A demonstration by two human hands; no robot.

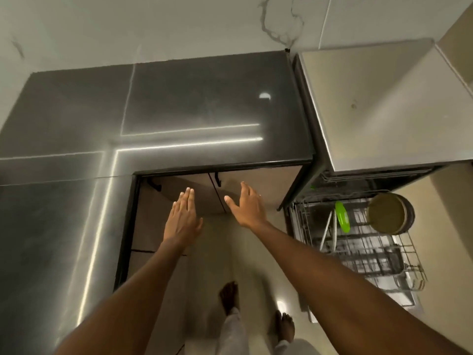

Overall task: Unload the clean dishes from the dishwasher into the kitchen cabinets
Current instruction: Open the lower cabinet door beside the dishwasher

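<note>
Our left hand (183, 219) and right hand (245, 204) reach forward flat and empty, fingers spread, in front of the beige cabinet doors (256, 185) under the dark, glossy stone table (179, 111). Well to the right of our right hand, the dishwasher (384, 119) stands open with its wire rack (371, 252) pulled out. In the rack stand round olive-brown plates (389, 213), a bright green plastic piece (341, 216) and thin pale plates (330, 229) on edge.

Dishwasher rack (358, 242) right of cabinets (230, 190); plates (389, 213) inside.
</note>
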